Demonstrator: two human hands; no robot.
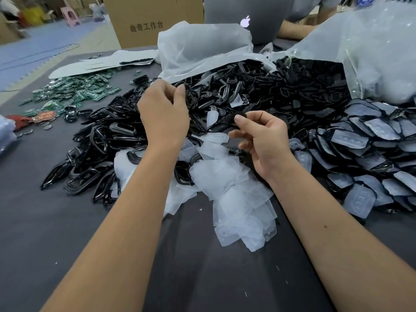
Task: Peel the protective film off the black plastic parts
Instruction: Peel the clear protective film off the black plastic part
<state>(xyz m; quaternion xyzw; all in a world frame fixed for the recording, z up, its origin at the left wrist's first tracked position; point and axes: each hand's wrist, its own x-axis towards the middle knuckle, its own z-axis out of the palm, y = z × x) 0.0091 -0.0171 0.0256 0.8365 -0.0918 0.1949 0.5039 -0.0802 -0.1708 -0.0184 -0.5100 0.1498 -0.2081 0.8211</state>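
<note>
Right hand [262,140] pinches a black part [234,119] between thumb and forefinger, held just above the film pile [231,188], other fingers loosely curled. Left hand [164,109] grips a black ring [183,88] at its fingertips, up over the big black heap [258,93]. The two hands are apart, each with its own piece.

Peeled film sits in a white translucent mound on the grey table [45,233], between the forearms. Glossy frames [94,154] are piled left of it. Right side: film-covered parts [371,154], stacked overlapping. Heap spills out of a clear bag [371,52] at the back, white wrap [202,48] beside it.

Far left: green boards [74,91]. Behind: cardboard box [146,21], laptop [247,16], someone's arm [295,30].
</note>
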